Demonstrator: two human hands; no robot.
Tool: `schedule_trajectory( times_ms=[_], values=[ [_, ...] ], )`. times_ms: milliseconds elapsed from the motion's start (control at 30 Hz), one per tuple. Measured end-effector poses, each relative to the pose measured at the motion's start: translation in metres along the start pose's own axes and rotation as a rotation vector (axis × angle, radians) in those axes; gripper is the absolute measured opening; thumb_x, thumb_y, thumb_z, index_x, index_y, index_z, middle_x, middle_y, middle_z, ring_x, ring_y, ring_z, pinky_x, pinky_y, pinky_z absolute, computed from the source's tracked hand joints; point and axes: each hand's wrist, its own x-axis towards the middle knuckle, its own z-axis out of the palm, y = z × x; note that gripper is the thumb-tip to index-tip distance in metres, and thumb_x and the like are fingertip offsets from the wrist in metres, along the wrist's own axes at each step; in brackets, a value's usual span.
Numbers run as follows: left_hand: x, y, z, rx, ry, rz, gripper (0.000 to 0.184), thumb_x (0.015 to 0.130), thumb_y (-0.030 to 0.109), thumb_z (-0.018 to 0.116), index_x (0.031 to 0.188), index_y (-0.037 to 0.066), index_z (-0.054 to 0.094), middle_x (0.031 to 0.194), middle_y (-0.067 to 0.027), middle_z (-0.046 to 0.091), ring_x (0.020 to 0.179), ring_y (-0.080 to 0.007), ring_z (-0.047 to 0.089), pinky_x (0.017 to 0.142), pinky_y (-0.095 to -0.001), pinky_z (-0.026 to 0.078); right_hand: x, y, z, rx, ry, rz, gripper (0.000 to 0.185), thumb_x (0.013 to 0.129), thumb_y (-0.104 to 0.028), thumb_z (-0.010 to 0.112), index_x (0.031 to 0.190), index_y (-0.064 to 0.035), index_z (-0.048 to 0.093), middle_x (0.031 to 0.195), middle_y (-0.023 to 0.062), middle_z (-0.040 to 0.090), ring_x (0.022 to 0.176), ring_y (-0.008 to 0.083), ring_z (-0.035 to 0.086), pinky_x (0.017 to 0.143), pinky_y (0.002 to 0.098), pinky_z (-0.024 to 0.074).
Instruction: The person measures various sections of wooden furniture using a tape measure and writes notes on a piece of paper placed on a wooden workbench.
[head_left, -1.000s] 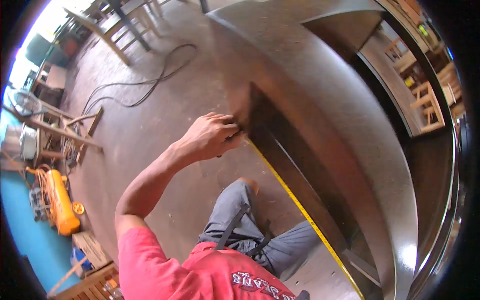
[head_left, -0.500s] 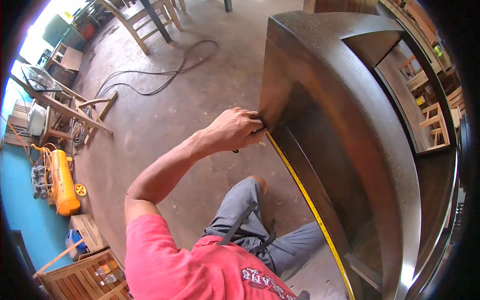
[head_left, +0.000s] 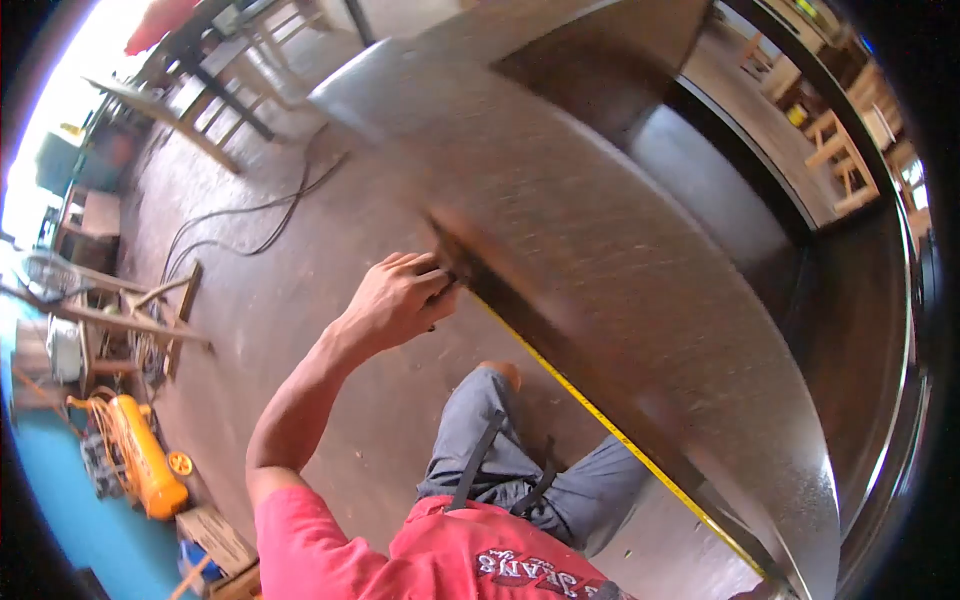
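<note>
My left hand (head_left: 398,302) is closed on one end of a yellow tape measure (head_left: 600,420), its fingers pressed against the near corner of a dark brown wooden furniture piece (head_left: 620,240). From there the blade runs taut along the lower edge of the piece toward the bottom right. The furniture has a broad curved, glossy face and a rectangular opening behind it. My right hand is not visible; the far end of the tape reaches the dark lower-right border of the view.
A yellow air compressor (head_left: 146,462) stands by the blue wall at left, near a wooden stand (head_left: 180,320). A black cable (head_left: 235,215) loops across the concrete floor. Wooden chairs (head_left: 190,120) are at the upper left, and a small stool (head_left: 840,160) is at the right.
The view has shifted, so the furniture fills more of the upper middle and its curved face shows more. My left hand still holds the tape at the corner, appearing lower and further left.
</note>
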Motion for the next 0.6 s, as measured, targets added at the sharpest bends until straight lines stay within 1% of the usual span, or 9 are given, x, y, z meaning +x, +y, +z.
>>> schedule_trajectory(
  times_ms=[67, 167, 267, 367, 433, 467, 500, 567, 600],
  values=[
    [-0.001, 0.000, -0.006, 0.011, -0.066, -0.054, 0.012, 0.086, 0.017, 0.069, 0.085, 0.005, 0.069, 0.083, -0.0101, 0.063, 0.082, -0.0280, 0.063, 0.077, -0.0420, 0.051, -0.008, 0.007, -0.018, 0.026, 0.039, -0.003, 0.049, 0.088, -0.051, 0.063, 0.110, -0.0080, 0.070, 0.109, 0.0121, 0.070, 0.104, 0.0326, 0.064, 0.093, 0.0428, 0.0483],
    [-0.005, -0.004, -0.005, -0.015, -0.041, -0.025, 0.013, 0.082, 0.017, 0.073, 0.086, 0.005, 0.071, 0.089, -0.0109, 0.067, 0.085, -0.0301, 0.064, 0.078, -0.0424, 0.051, -0.016, 0.016, -0.044, 0.060, 0.084, 0.003, 0.049, 0.088, -0.051, 0.063, 0.110, -0.0080, 0.070, 0.110, 0.0123, 0.070, 0.105, 0.0329, 0.064, 0.094, 0.0431, 0.0483],
    [-0.004, -0.001, -0.006, -0.005, 0.022, -0.018, 0.016, 0.080, 0.015, 0.073, 0.093, 0.006, 0.074, 0.096, -0.0104, 0.070, 0.089, -0.0323, 0.065, 0.078, -0.0433, 0.051, -0.020, 0.029, -0.074, 0.095, 0.130, 0.001, 0.049, 0.088, -0.051, 0.063, 0.110, -0.0080, 0.070, 0.111, 0.0124, 0.070, 0.106, 0.0331, 0.064, 0.095, 0.0433, 0.0482],
    [-0.003, -0.002, -0.004, -0.032, 0.053, -0.021, 0.021, 0.080, 0.015, 0.073, 0.099, 0.008, 0.075, 0.091, -0.0123, 0.071, 0.089, -0.0348, 0.066, 0.083, -0.0434, 0.051, -0.023, 0.038, -0.109, 0.137, 0.191, -0.011, 0.049, 0.088, -0.051, 0.063, 0.111, -0.0081, 0.070, 0.112, 0.0125, 0.070, 0.107, 0.0334, 0.065, 0.096, 0.0436, 0.0481],
    [-0.012, -0.011, -0.003, 0.011, -0.121, -0.159, 0.022, 0.082, 0.020, 0.072, 0.102, 0.010, 0.075, 0.086, -0.0142, 0.071, 0.085, -0.0337, 0.067, 0.082, -0.0437, 0.053, -0.021, 0.043, -0.128, 0.155, 0.244, -0.042, 0.049, 0.088, -0.051, 0.063, 0.111, -0.0081, 0.070, 0.112, 0.0126, 0.071, 0.108, 0.0336, 0.065, 0.096, 0.0437, 0.0480],
    [-0.015, -0.016, -0.002, 0.035, -0.210, -0.213, 0.023, 0.083, 0.022, 0.071, 0.103, 0.010, 0.075, 0.083, -0.0151, 0.071, 0.084, -0.0331, 0.068, 0.081, -0.0438, 0.053, -0.020, 0.047, -0.140, 0.160, 0.287, -0.066, 0.049, 0.088, -0.051, 0.063, 0.111, -0.0081, 0.070, 0.112, 0.0127, 0.071, 0.108, 0.0337, 0.065, 0.096, 0.0438, 0.0480],
    [-0.017, -0.020, -0.003, 0.043, -0.223, -0.187, 0.023, 0.084, 0.023, 0.071, 0.103, 0.010, 0.075, 0.084, -0.0154, 0.071, 0.084, -0.0331, 0.068, 0.081, -0.0435, 0.053, -0.020, 0.058, -0.153, 0.161, 0.346, -0.097, 0.050, 0.088, -0.051, 0.063, 0.111, -0.0081, 0.070, 0.113, 0.0127, 0.071, 0.108, 0.0338, 0.065, 0.097, 0.0439, 0.0480],
    [-0.024, -0.013, -0.004, 0.050, -0.199, -0.101, 0.023, 0.086, 0.023, 0.069, 0.104, 0.009, 0.074, 0.086, -0.0159, 0.071, 0.084, -0.0330, 0.068, 0.080, -0.0430, 0.054, -0.027, 0.078, -0.176, 0.109, 0.534, -0.160, 0.050, 0.088, -0.051, 0.063, 0.111, -0.0081, 0.070, 0.113, 0.0128, 0.071, 0.109, 0.0339, 0.065, 0.097, 0.0441, 0.0479],
    [-0.026, -0.013, -0.004, 0.057, -0.186, -0.057, 0.023, 0.086, 0.023, 0.069, 0.104, 0.009, 0.074, 0.087, -0.0162, 0.071, 0.085, -0.0330, 0.069, 0.080, -0.0427, 0.054, -0.030, 0.084, -0.170, 0.053, 0.640, -0.166, 0.050, 0.088, -0.051, 0.063, 0.111, -0.0081, 0.070, 0.113, 0.0128, 0.071, 0.110, 0.0340, 0.065, 0.098, 0.0442, 0.0479]
  ],
)
